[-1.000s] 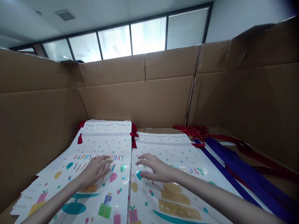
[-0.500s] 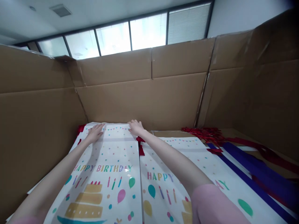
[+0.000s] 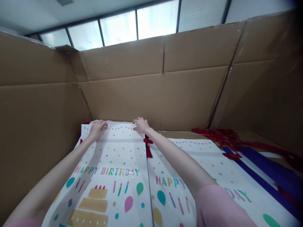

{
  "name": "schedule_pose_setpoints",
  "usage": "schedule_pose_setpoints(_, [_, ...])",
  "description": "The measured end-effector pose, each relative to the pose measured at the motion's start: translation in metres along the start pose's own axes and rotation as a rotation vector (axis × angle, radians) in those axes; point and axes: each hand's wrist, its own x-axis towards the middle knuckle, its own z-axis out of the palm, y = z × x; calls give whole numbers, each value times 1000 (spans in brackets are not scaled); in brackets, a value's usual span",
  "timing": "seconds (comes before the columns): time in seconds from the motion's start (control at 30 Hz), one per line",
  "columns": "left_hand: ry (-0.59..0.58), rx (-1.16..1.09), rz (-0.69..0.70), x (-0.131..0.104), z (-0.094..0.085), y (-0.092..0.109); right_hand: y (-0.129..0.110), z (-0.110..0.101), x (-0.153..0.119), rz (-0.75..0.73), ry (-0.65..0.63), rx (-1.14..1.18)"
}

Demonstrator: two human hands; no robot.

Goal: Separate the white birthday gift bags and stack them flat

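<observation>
A long white sheet printed "HAPPY BIRTHDAY" (image 3: 123, 157) lies face up in front of me, with a cake, candles and balloons on it. At its far edge, my left hand (image 3: 98, 130) has its fingers curled on the top left part, thumb and fingers pinching the border. My right hand (image 3: 141, 125) grips the same edge near the top right corner, fingertips bent over it. Just below that hand, a dark red ribbon bow (image 3: 148, 146) shows at the sheet's right side. A second printed sheet (image 3: 208, 167) lies to the right, partly covered by my right arm.
Tall cardboard walls (image 3: 125, 97) surround the work area at the back and both sides. A heap of red ribbons (image 3: 216, 136) lies at the back right, next to blue strips (image 3: 265, 170). Windows (image 3: 118, 28) show above the cardboard.
My left hand, flat on the sheet before, has curled its fingers at the top edge. My right hand stays on that edge. The view has shifted slightly.
</observation>
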Motion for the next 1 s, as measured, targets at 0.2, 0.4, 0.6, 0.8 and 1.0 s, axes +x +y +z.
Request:
schedule_pose_setpoints(0.2, [48,20,133,-12,-19,11,-6,-1,-2,-31,24,28])
schedule_pose_setpoints(0.4, [81,204,249,-24,-31,13,-12,-9,-14,-174,109,-97])
schedule_pose_setpoints(0.6, [96,261,273,-32,-39,12,-11,-8,-25,-351,235,-241])
schedule_pose_setpoints(0.8, [-58,209,279,-41,-41,8,-11,-4,-32,-456,264,-325])
schedule_pose_setpoints(1.0, [-219,149,197,-54,-39,-12,-11,3,-38,-515,267,-337])
